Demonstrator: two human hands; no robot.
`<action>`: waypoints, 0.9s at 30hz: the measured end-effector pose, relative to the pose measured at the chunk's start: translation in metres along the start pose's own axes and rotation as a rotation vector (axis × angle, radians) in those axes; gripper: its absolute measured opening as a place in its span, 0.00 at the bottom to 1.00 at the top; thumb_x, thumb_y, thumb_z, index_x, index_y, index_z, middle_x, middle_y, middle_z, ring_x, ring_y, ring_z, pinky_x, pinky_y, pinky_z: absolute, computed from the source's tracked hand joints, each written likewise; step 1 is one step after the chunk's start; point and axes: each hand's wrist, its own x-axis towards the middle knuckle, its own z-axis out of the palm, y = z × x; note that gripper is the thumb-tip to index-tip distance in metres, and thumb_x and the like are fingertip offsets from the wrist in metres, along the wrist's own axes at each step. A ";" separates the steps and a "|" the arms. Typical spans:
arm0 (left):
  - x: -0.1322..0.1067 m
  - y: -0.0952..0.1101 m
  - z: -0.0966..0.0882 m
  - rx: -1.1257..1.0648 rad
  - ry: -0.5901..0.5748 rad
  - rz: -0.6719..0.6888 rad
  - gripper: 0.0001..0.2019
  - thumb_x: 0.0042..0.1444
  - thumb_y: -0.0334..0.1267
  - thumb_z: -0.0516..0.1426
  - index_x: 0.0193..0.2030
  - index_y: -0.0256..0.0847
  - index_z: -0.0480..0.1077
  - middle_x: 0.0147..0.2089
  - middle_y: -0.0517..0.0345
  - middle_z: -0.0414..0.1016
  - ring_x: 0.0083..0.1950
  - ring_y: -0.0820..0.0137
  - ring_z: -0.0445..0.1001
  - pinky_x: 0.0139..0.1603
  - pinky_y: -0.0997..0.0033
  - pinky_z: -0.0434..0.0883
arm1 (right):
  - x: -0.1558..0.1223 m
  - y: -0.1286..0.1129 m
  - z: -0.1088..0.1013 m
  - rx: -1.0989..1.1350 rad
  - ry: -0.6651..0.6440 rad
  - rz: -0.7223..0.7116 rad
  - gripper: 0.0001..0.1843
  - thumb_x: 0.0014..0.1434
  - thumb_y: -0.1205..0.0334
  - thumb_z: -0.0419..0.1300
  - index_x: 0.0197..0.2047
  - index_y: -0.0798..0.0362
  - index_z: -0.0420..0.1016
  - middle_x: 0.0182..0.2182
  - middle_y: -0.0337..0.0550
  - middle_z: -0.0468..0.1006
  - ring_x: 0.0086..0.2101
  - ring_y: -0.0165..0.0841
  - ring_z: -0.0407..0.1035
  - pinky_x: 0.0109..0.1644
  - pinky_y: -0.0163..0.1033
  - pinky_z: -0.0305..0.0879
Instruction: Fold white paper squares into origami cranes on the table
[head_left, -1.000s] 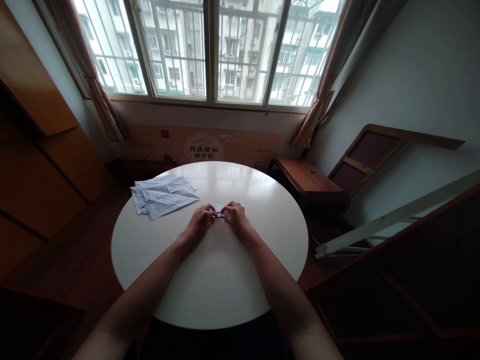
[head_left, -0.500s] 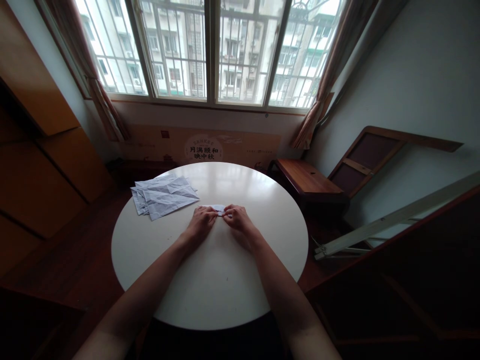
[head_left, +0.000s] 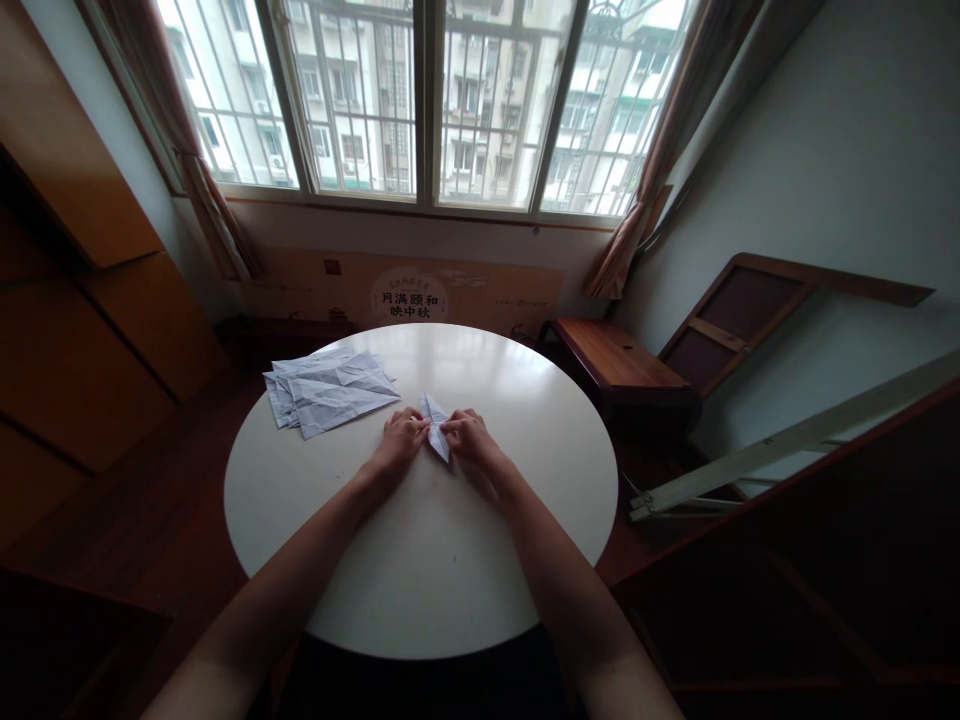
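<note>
Grip on both sides: left hand (head_left: 405, 432) and right hand (head_left: 468, 432) have their fingertips clamped on the folded paper (head_left: 436, 432), just right of the paper stack (head_left: 345, 393). Matching, light pressure from both pinches should keep the layers aligned and creases crisp. The piece looks pale, slim and pointed at both ends; fingers hide its middle edges.
</note>
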 end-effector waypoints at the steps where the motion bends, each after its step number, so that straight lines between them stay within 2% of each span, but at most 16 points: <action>1: 0.001 -0.001 0.000 -0.027 -0.012 0.026 0.14 0.63 0.41 0.51 0.45 0.44 0.78 0.48 0.49 0.73 0.51 0.59 0.69 0.57 0.56 0.64 | 0.000 0.000 -0.001 -0.007 -0.009 0.002 0.12 0.58 0.68 0.57 0.37 0.46 0.82 0.37 0.44 0.78 0.45 0.38 0.66 0.51 0.41 0.59; 4: 0.001 0.000 -0.001 -0.110 -0.064 0.097 0.18 0.66 0.43 0.46 0.44 0.43 0.77 0.48 0.50 0.74 0.51 0.61 0.70 0.62 0.54 0.60 | 0.000 -0.002 -0.004 0.011 -0.032 -0.021 0.11 0.59 0.66 0.57 0.34 0.46 0.82 0.35 0.42 0.78 0.40 0.35 0.69 0.49 0.41 0.59; 7: -0.002 0.002 -0.004 -0.099 -0.113 0.113 0.16 0.64 0.47 0.50 0.46 0.46 0.76 0.52 0.52 0.74 0.56 0.59 0.68 0.66 0.43 0.49 | 0.000 -0.002 -0.004 0.052 -0.039 -0.064 0.10 0.58 0.66 0.58 0.32 0.49 0.82 0.32 0.41 0.79 0.37 0.33 0.70 0.48 0.39 0.59; 9: -0.004 0.003 -0.005 -0.045 -0.106 0.114 0.14 0.62 0.46 0.53 0.49 0.47 0.74 0.55 0.51 0.72 0.59 0.56 0.65 0.65 0.37 0.46 | 0.000 -0.001 -0.002 0.079 -0.018 -0.086 0.09 0.57 0.67 0.59 0.33 0.49 0.82 0.34 0.41 0.80 0.39 0.33 0.71 0.50 0.39 0.58; 11: -0.006 0.003 -0.006 0.022 -0.075 0.107 0.13 0.61 0.42 0.54 0.51 0.48 0.73 0.57 0.49 0.70 0.60 0.55 0.63 0.65 0.36 0.45 | -0.001 0.001 0.001 0.106 0.006 -0.097 0.10 0.56 0.69 0.60 0.36 0.47 0.82 0.40 0.41 0.80 0.45 0.34 0.70 0.54 0.41 0.57; 14: -0.007 0.003 -0.007 0.082 -0.055 0.101 0.14 0.60 0.33 0.53 0.50 0.50 0.73 0.55 0.49 0.70 0.57 0.56 0.66 0.65 0.38 0.45 | -0.002 0.002 0.003 0.126 0.002 -0.092 0.12 0.56 0.69 0.60 0.40 0.44 0.81 0.47 0.41 0.78 0.49 0.35 0.68 0.56 0.44 0.55; 18: -0.006 0.003 -0.012 0.036 -0.044 0.130 0.17 0.60 0.27 0.49 0.49 0.49 0.72 0.49 0.53 0.75 0.53 0.62 0.70 0.66 0.40 0.43 | -0.006 -0.001 -0.003 0.094 -0.009 -0.084 0.13 0.54 0.63 0.64 0.43 0.43 0.80 0.43 0.42 0.79 0.48 0.38 0.66 0.56 0.45 0.54; 20: -0.005 0.004 -0.015 0.011 -0.030 0.158 0.13 0.59 0.28 0.50 0.43 0.45 0.73 0.44 0.55 0.77 0.51 0.63 0.72 0.67 0.41 0.44 | -0.007 -0.002 -0.007 0.074 -0.019 -0.100 0.15 0.52 0.61 0.66 0.46 0.42 0.80 0.41 0.41 0.79 0.48 0.39 0.65 0.55 0.46 0.54; 23: -0.003 0.005 -0.019 -0.066 -0.068 0.230 0.10 0.59 0.31 0.51 0.35 0.43 0.74 0.39 0.57 0.79 0.46 0.64 0.75 0.65 0.49 0.53 | -0.008 -0.002 -0.010 0.073 -0.024 -0.112 0.15 0.53 0.59 0.66 0.46 0.40 0.79 0.41 0.40 0.80 0.47 0.39 0.64 0.55 0.45 0.53; 27: -0.003 0.008 -0.022 -0.165 -0.120 0.283 0.09 0.59 0.37 0.53 0.34 0.43 0.74 0.35 0.59 0.79 0.36 0.69 0.75 0.63 0.59 0.59 | -0.005 0.003 -0.008 0.081 -0.025 -0.103 0.10 0.57 0.55 0.65 0.43 0.42 0.81 0.40 0.42 0.80 0.45 0.36 0.67 0.53 0.43 0.54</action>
